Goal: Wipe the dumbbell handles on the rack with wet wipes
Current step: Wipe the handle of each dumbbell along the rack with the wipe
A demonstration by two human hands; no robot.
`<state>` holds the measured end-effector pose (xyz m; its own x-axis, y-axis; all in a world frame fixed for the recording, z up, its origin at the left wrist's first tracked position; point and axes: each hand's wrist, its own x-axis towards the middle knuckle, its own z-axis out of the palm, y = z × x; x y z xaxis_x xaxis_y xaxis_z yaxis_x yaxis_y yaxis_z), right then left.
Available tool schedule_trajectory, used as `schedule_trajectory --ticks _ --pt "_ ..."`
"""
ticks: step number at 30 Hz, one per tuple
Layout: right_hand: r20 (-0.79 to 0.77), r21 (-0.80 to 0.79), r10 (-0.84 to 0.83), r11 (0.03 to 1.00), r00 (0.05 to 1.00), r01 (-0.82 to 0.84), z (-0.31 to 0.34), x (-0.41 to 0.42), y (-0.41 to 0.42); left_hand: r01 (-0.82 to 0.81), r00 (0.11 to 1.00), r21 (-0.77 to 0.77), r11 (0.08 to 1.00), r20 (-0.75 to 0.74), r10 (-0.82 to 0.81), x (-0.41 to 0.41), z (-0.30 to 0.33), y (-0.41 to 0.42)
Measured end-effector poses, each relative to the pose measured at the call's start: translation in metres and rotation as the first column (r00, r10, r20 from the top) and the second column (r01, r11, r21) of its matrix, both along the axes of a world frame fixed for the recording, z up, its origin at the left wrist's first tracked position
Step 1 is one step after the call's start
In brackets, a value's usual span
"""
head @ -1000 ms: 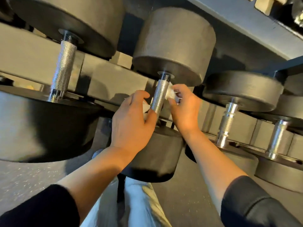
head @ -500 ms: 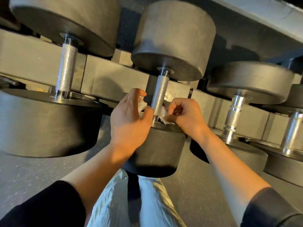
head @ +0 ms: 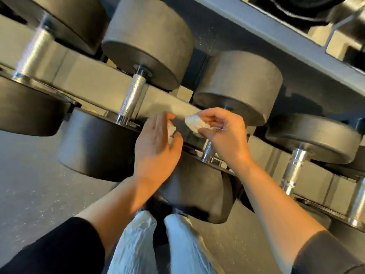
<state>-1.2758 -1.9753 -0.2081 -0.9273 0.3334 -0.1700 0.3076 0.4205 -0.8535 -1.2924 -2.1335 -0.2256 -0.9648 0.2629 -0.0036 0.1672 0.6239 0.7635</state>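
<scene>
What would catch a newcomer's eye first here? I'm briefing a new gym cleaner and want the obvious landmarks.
Probably the two hands in the middle: the right hand pinches a crumpled white wet wipe, and the left hand holds another bit of white wipe. Behind them, big black dumbbells fill the rack, with a bare knurled handle standing just left of the hands.

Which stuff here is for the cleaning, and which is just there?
For the job: wipe in the right hand; wipe in the left hand; handles.

Just there: floor, upper shelf.
</scene>
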Motion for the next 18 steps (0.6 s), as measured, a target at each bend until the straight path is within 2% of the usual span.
schedule_trajectory --ticks 5,8,11,13,18 --pt "-0.015 -0.038 0.072 0.997 0.997 -0.072 -0.007 -0.029 -0.048 -0.046 0.992 -0.158 0.986 -0.127 0.026 -0.025 0.016 -0.054" --pt "-0.011 0.043 0.110 0.993 0.994 -0.110 -0.014 -0.042 -0.072 -0.121 0.972 -0.259 0.958 -0.227 0.061 -0.041 0.014 -0.085" --pt "-0.036 0.106 0.064 0.993 0.997 -0.060 -0.023 -0.055 -0.084 -0.056 0.962 -0.368 0.928 -0.269 -0.048 -0.053 0.002 -0.105" --pt "-0.030 0.158 0.024 0.987 0.999 -0.019 -0.031 -0.065 -0.087 -0.002 0.957 -0.365 0.931 -0.272 -0.105 -0.054 -0.004 -0.110" --pt "0.006 0.257 -0.011 0.966 1.000 0.010 -0.048 -0.093 -0.087 -0.007 0.948 -0.337 0.942 -0.301 -0.101 -0.054 -0.007 -0.110"
